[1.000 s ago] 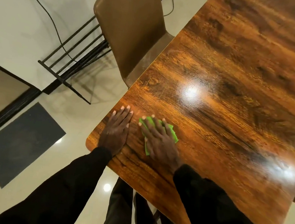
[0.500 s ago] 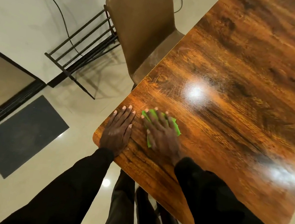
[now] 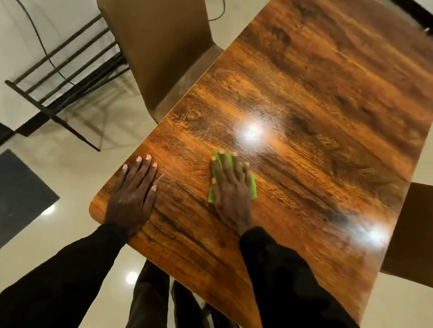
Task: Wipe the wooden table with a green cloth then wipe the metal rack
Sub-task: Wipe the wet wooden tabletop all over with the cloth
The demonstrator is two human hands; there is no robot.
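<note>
Right hand (image 3: 230, 189) pressed flat on green cloth (image 3: 253, 187), left hand (image 3: 132, 194) spread on bench (image 3: 322, 122); cloth may bunch, leaving streaks

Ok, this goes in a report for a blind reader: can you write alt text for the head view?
A person's right hand presses a green cloth flat on a glossy wooden table; the left hand rests flat near the table's corner. A brown chair and black metal rack stand beyond.

right hand (image 3: 231, 189) slid green cloth (image 3: 253, 185) away from left hand (image 3: 132, 194), toward table centre.
</note>
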